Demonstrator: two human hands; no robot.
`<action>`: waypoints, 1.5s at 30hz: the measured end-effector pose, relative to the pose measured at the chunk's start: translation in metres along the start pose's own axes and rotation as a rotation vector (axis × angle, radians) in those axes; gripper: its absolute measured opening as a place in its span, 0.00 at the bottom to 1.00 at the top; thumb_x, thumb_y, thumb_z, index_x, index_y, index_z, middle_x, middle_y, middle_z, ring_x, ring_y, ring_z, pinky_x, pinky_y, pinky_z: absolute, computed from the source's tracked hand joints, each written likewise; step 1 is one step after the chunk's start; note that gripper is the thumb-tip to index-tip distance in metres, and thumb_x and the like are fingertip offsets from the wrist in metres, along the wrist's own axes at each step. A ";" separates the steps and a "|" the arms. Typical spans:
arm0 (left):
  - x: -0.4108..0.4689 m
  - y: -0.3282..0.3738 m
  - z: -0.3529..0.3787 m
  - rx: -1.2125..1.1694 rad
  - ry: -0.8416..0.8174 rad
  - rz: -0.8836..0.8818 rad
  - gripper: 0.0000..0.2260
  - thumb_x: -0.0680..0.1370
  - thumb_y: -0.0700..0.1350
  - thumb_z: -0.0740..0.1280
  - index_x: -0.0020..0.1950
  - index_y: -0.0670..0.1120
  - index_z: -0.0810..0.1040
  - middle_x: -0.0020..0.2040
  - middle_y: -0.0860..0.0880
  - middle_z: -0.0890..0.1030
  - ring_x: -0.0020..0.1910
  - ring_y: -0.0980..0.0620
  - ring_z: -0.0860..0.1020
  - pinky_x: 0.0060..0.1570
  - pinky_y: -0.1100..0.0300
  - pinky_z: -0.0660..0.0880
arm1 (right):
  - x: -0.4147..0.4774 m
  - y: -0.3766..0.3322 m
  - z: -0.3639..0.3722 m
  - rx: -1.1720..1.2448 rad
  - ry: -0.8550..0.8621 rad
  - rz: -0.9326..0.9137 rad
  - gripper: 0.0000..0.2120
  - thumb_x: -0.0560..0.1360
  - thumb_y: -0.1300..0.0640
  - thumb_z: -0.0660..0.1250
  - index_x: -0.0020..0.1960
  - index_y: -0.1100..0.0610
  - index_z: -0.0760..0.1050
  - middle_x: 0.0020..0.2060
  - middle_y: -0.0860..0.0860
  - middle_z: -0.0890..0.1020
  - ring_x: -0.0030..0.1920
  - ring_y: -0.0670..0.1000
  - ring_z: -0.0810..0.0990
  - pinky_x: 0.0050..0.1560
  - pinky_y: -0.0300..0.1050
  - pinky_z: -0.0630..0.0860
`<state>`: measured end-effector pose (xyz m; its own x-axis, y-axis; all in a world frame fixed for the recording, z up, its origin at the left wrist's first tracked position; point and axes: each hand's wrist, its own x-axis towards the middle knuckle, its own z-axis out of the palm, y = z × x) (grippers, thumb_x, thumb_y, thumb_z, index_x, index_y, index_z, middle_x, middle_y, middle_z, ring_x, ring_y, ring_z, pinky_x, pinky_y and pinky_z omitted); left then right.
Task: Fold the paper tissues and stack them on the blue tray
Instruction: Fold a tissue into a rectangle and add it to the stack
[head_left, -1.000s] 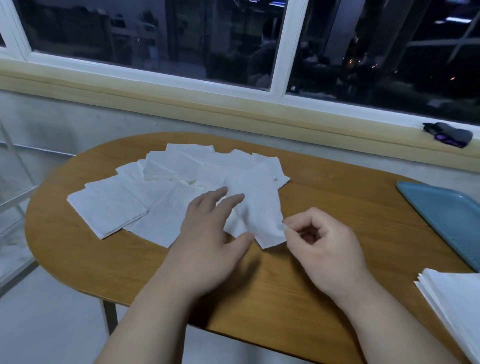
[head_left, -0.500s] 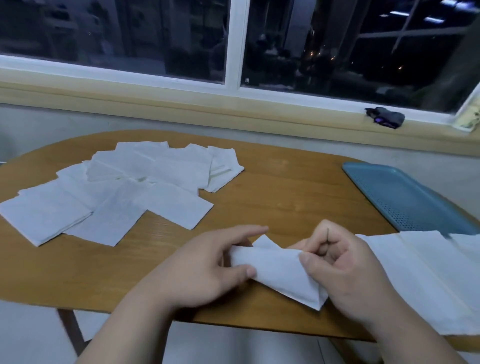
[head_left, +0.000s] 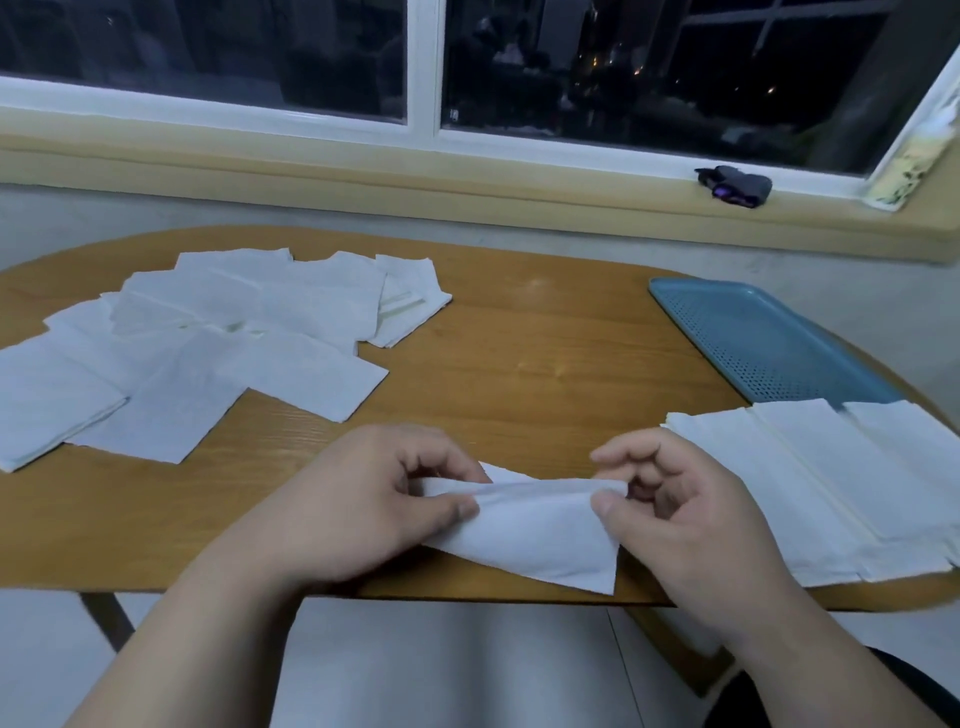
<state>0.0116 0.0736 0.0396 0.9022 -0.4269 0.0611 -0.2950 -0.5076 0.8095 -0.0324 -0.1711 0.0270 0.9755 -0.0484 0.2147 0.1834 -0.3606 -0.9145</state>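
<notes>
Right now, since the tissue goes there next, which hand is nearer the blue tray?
The right hand. It pinches the right end of the tissue, in front and left of the blue tray; the left hand pinches the other end, farther left.

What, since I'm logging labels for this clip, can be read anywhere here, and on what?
None can be read.
The small pale mark low on the window pane is too small to read.
The tissues, blue tray and dark object on the sill show no lettering.
</notes>
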 end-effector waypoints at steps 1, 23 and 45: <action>0.000 0.000 0.000 0.009 0.041 0.015 0.09 0.75 0.44 0.74 0.41 0.59 0.84 0.44 0.63 0.83 0.44 0.61 0.80 0.39 0.69 0.71 | 0.003 -0.002 0.001 -0.021 0.030 -0.019 0.19 0.74 0.67 0.72 0.47 0.41 0.81 0.38 0.47 0.82 0.37 0.55 0.77 0.38 0.41 0.75; -0.021 -0.013 -0.007 0.120 -0.241 0.050 0.05 0.72 0.49 0.76 0.40 0.59 0.84 0.37 0.56 0.81 0.33 0.55 0.77 0.37 0.53 0.78 | -0.033 0.045 -0.013 -0.214 -0.131 -0.558 0.04 0.73 0.64 0.67 0.41 0.58 0.80 0.38 0.47 0.81 0.41 0.52 0.82 0.38 0.50 0.77; 0.003 -0.028 0.013 0.313 0.292 0.013 0.13 0.75 0.52 0.71 0.59 0.61 0.79 0.55 0.66 0.75 0.61 0.63 0.70 0.55 0.74 0.63 | -0.004 0.043 0.014 -0.677 -0.142 -0.377 0.09 0.75 0.51 0.66 0.52 0.49 0.82 0.50 0.37 0.78 0.57 0.40 0.73 0.57 0.40 0.71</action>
<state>0.0188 0.0769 0.0094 0.9358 -0.2280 0.2689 -0.3475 -0.7253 0.5943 -0.0262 -0.1731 -0.0183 0.8767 0.2929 0.3816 0.4355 -0.8202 -0.3710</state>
